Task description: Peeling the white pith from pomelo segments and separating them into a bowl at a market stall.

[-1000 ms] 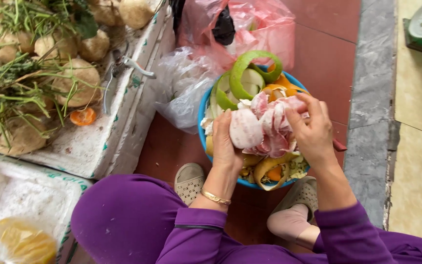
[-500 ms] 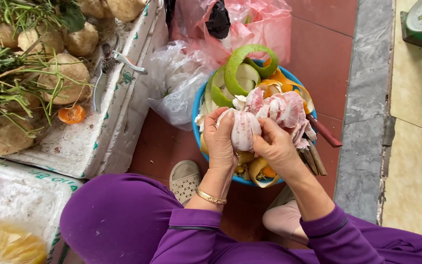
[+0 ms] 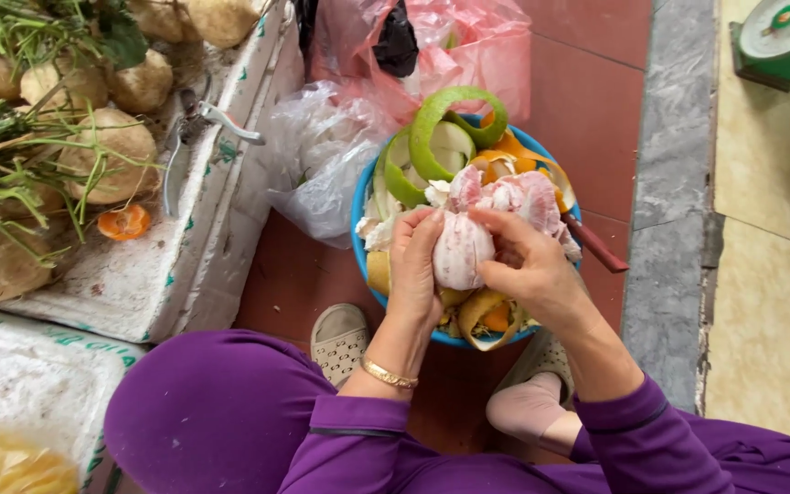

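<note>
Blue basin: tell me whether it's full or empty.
Full. The blue basin is heaped with green and orange peels above its rim.

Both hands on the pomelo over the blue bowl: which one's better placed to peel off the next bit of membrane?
Right, probably. The right hand has fingertips pinched at the top of the pink pomelo segment, where the skin is. The left hand cups its side, steadying it over the blue bowl of rinds.
</note>
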